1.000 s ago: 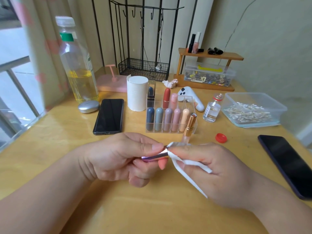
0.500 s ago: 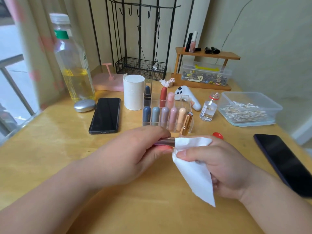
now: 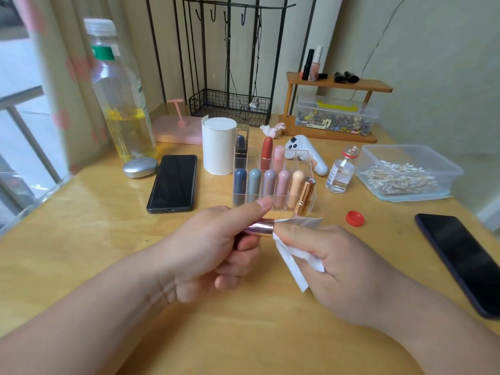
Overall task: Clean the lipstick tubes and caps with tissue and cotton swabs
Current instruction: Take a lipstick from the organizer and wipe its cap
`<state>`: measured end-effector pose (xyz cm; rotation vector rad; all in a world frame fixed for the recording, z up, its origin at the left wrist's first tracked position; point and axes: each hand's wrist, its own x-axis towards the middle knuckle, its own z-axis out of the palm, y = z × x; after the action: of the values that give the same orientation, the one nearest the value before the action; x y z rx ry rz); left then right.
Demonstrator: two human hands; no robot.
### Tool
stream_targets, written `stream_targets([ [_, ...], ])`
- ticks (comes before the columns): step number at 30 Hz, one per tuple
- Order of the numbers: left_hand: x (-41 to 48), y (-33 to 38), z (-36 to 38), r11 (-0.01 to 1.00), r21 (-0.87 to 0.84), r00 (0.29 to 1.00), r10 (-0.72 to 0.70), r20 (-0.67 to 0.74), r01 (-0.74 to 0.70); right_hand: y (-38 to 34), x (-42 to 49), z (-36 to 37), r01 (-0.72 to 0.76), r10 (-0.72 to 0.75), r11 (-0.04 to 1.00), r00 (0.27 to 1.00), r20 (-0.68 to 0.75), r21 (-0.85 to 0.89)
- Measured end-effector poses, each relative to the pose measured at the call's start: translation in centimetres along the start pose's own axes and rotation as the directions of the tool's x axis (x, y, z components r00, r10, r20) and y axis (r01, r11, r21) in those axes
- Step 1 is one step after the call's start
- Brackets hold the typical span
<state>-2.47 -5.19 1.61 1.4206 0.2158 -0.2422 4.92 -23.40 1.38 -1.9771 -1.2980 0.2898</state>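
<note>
Two bare hands meet over a yellow wooden table (image 3: 81, 253). The left hand (image 3: 213, 250) is wrapped around a shiny pink lipstick tube (image 3: 261, 228), with the thumb pressed on top and the fingers curled under it. The tube lies sideways, above the table, and its right end pokes out of the fist. The right hand (image 3: 338, 269) pinches a white tissue (image 3: 297, 262) against that end. Part of the tissue hangs down from the fingers.

Just behind the hands sits a clear organizer (image 3: 308, 182) full of lipsticks. In its front row stand five with round tops: dark blue, grey-blue, purple, pink and peach. In the back row are a dark one in a clear case, a red one and a light pink one. A gold lipstick (image 3: 305, 196) leans at the organizer's front right corner, with no cap on.

A red bottle cap (image 3: 354, 218) lies on the table to the right. A dark phone (image 3: 465, 261) lies near the right edge. Another black phone (image 3: 173, 183) lies to the left of the organizer.

Farther back stand a roll of tissue (image 3: 218, 146), a small glass bottle (image 3: 340, 173) and a clear box of cotton swabs (image 3: 405, 174). A tall bottle (image 3: 121, 104) with yellow liquid stands at the far left, with a silver oval case (image 3: 140, 167) in front of it.
</note>
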Motion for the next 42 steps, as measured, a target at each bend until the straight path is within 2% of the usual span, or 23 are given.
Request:
stream_targets([
  [3,0.1,-0.2,0.6,0.992,0.048,0.989,0.124,-0.083,-0.12,-0.5,-0.2,0.2,-0.169,0.172,0.94,0.985,0.015,0.296],
  [6,0.5,-0.9,0.4,0.931,0.265,0.941,0.3,-0.159,-0.252,-0.6,-0.4,-0.3,-0.361,0.335,0.754,0.93,0.151,0.549],
  [7,0.5,-1.1,0.1,0.865,0.399,0.907,0.391,-0.158,-0.303,-0.5,-0.3,-0.4,-0.415,0.35,0.659,0.907,0.232,0.628],
  [9,0.5,-1.2,-0.5,0.608,0.667,0.792,0.609,-0.045,-0.43,-0.5,-0.1,-0.7,-0.54,0.327,0.408,0.839,0.434,0.736],
  [11,0.3,-0.6,-1.1,0.364,0.771,0.662,0.743,0.098,-0.523,-0.3,-0.3,-0.9,-0.607,0.227,0.178,0.791,0.568,0.774],
  [12,0.2,-0.4,-1.4,0.289,0.782,0.613,0.776,0.147,-0.553,-0.3,-0.3,-0.9,-0.609,0.22,0.15,0.788,0.575,0.778],
  [13,0.1,-0.2,-1.3,0.26,0.774,0.586,0.792,0.171,-0.577,-0.4,-0.4,-1.0,-0.597,0.206,0.167,0.799,0.565,0.785],
  [14,0.1,-0.2,-1.2,0.283,0.751,0.586,0.793,0.166,-0.596,-0.6,-0.4,-1.1,-0.581,0.226,0.228,0.812,0.538,0.781],
  [15,0.1,-0.4,-1.0,0.375,0.699,0.621,0.773,0.127,-0.609,-0.8,-0.4,-0.9,-0.547,0.254,0.328,0.836,0.486,0.77],
  [16,0.2,-0.7,-0.8,0.525,0.605,0.691,0.72,0.059,-0.598,-0.9,-0.5,-0.8,-0.49,0.274,0.455,0.872,0.407,0.743],
  [18,0.3,-0.8,-0.4,0.837,0.337,0.878,0.475,-0.054,-0.432,-0.7,-0.6,-0.3,-0.323,0.241,0.74,0.946,0.216,0.59],
  [20,0.4,-0.8,-0.3,0.973,0.159,0.981,0.182,-0.072,-0.169,-0.5,-0.5,0.2,-0.084,0.076,0.964,0.996,0.04,0.251],
  [22,0.3,-0.5,-0.3,0.993,0.102,0.998,-0.048,-0.038,0.051,0.0,-0.3,0.1,0.08,-0.079,0.987,0.997,0.013,-0.139],
  [24,-0.1,0.0,0.0,0.988,0.052,0.989,-0.147,-0.001,0.147,-0.1,0.0,-0.2,0.1,-0.091,0.94,0.995,0.043,-0.326],
  [26,-0.2,0.2,0.2,0.99,-0.022,0.99,-0.14,-0.01,0.139,-0.2,0.2,0.1,0.055,-0.052,0.964,0.999,0.016,-0.26],
  [28,-0.1,0.1,0.5,0.992,-0.09,0.995,-0.089,-0.049,0.084,-0.6,0.1,0.6,-0.049,0.05,0.999,0.999,-0.012,0.016],
  [31,0.1,-0.5,1.2,0.994,-0.106,0.995,-0.002,-0.1,-0.009,-1.0,-0.2,0.5,-0.298,0.303,0.886,0.952,0.042,0.354],
  [33,0.2,-0.7,1.4,0.996,-0.048,0.991,0.069,-0.118,-0.075,-1.1,-0.3,-0.1,-0.396,0.372,0.751,0.915,0.157,0.528],
  [37,0.4,-0.9,0.8,0.954,0.21,0.962,0.244,-0.124,-0.215,-0.8,-0.2,-1.3,-0.592,0.34,0.357,0.803,0.489,0.723],
  [39,0.2,-0.7,0.2,0.86,0.413,0.923,0.37,-0.103,-0.299,-0.7,-0.1,-1.4,-0.648,0.246,0.131,0.754,0.609,0.75],
  [40,-0.1,-0.5,0.1,0.796,0.494,0.895,0.44,-0.075,-0.35,-0.3,-0.2,-1.4,-0.653,0.202,0.054,0.748,0.632,0.756],
  [41,-0.2,-0.4,0.0,0.739,0.546,0.869,0.494,-0.043,-0.393,-0.3,-0.3,-1.3,-0.653,0.191,0.031,0.747,0.637,0.757],
  [42,-0.3,-0.4,-0.2,0.705,0.57,0.852,0.523,-0.018,-0.421,-0.3,-0.3,-1.2,-0.652,0.2,0.057,0.749,0.631,0.756],
])
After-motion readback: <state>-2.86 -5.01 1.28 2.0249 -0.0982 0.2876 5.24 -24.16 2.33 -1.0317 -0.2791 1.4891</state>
